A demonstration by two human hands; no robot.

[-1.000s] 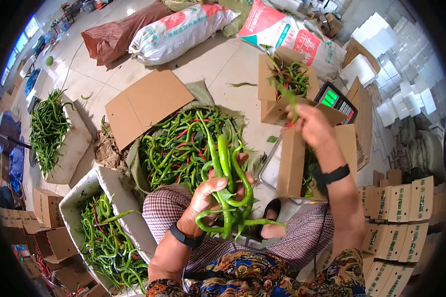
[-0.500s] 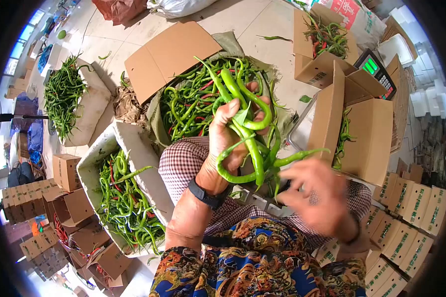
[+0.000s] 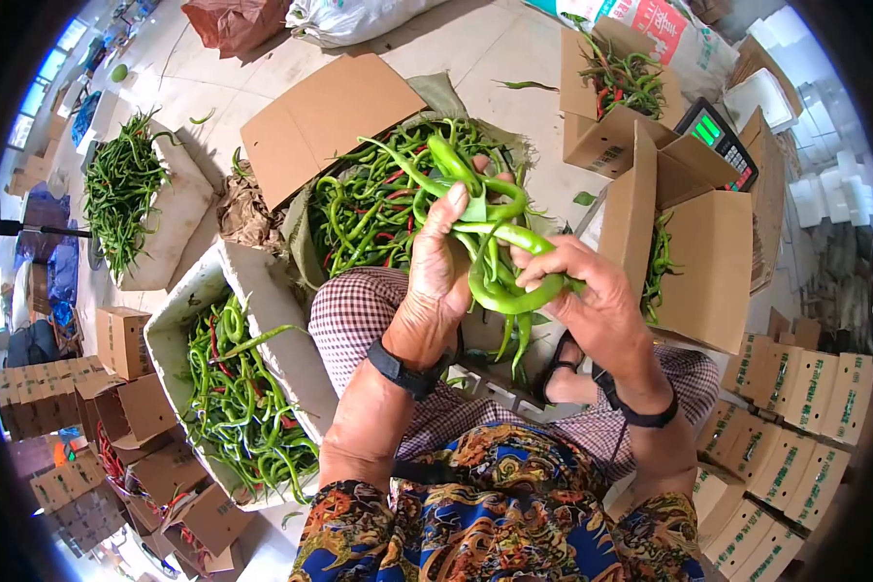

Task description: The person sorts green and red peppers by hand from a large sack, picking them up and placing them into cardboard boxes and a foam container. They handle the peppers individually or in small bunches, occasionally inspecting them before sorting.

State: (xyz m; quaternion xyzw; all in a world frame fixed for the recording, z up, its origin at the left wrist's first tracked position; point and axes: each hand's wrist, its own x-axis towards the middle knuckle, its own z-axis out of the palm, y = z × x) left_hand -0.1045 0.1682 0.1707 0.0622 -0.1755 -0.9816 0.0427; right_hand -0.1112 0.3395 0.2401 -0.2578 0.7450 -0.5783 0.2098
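Observation:
In front of my lap, my left hand [image 3: 438, 260] is closed around a bunch of long, curled green chili peppers [image 3: 500, 299], its thumb pressed over a green leaf [image 3: 474, 209]. From the right, my right hand [image 3: 597, 296] pinches the lower, curved end of peppers in this same bunch. Some of its fingers are hidden behind the peppers. Beyond the bunch is a wide sack [image 3: 304, 236] with its mouth rolled down, filled with green chili peppers [image 3: 369, 209] and a few red ones.
A white foam box [image 3: 177, 315] of peppers stands left of my knee, with another pepper pile [image 3: 124, 189] farther off. At right are an open cardboard box [image 3: 703, 272] holding peppers, a scale [image 3: 716, 144] and stacked cartons [image 3: 795, 388]. A cardboard flap [image 3: 325, 121] leans by the sack.
My right hand has come up and inward from beside the bunch and now grips its peppers. The peppers in my left hand have shifted, with their lower loop now toward the right.

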